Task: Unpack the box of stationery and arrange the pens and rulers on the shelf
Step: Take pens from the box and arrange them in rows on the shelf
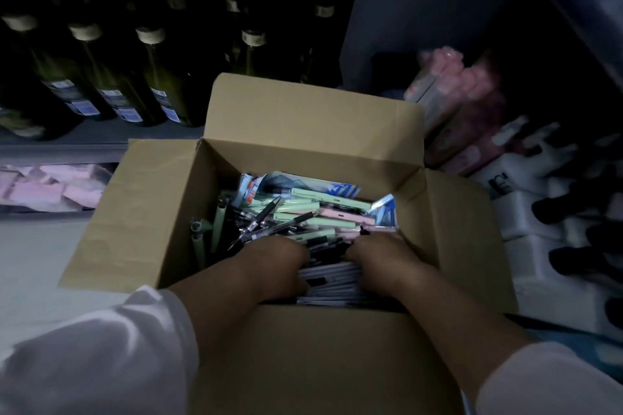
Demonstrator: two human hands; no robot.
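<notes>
An open cardboard box [161,199] stands on the floor with its flaps spread. Inside lie several loose pens [303,212] in black, pale green and pink, with a blue-and-white packet [303,184] at the far side. Both my hands reach down into the near half of the box. My left hand [276,266] and my right hand [381,253] curl their fingers into a bundle of white-and-black pens [332,280] that lies between them. The fingertips are hidden among the pens.
Dark green bottles [111,77] stand on the shelf [101,135] behind the box at the left. Pink packages [462,101] and white bottles with black caps [539,212] fill the right side. Pink packets [47,185] lie under the left shelf.
</notes>
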